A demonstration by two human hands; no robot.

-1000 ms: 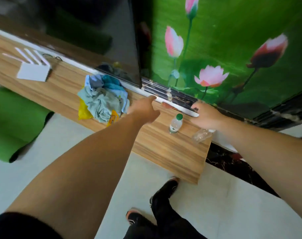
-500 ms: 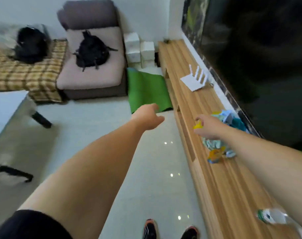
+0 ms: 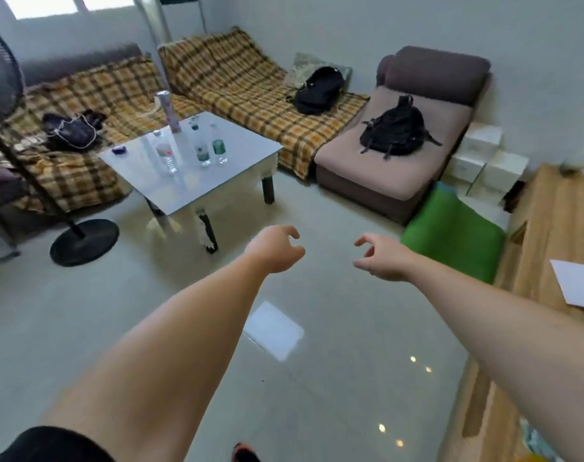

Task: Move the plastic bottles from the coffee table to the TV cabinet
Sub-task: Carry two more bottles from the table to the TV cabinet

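- Your left hand (image 3: 274, 250) is stretched out in front of you above the pale tiled floor (image 3: 300, 378), with the fingers loosely curled and nothing inside them.
- Your right hand (image 3: 382, 258) is at the same height, a little apart from the left one; its thumb and fingers are spread in a loose curve, and it also carries nothing.
- The coffee table (image 3: 217, 175) stands ahead and to the left of your hands, well apart from them, in front of the sofa with the checked cover (image 3: 250, 91).
- On the table you can see three plastic bottles standing upright near the middle: a clear bottle with a reddish label (image 3: 165, 155), a bottle with a dark cap (image 3: 200, 146) just beside it, and a bottle with a green label (image 3: 219, 145) to the right of that one.
- A tall silver cylinder (image 3: 169, 110) stands behind the bottles, and a small dark blue thing (image 3: 119, 149) lies near the left edge of the table.
- The wooden TV cabinet (image 3: 550, 221) runs along the right edge of the view, with a flat white object (image 3: 575, 288) lying on its top.
- A green mat (image 3: 450, 235) lies on the floor between the cabinet and the brown seat (image 3: 383, 161), and a black backpack (image 3: 393, 128) rests on that seat.
- A second black bag (image 3: 318, 90) lies on the sofa, and the round base of a standing fan (image 3: 84, 241) is on the floor at the left.
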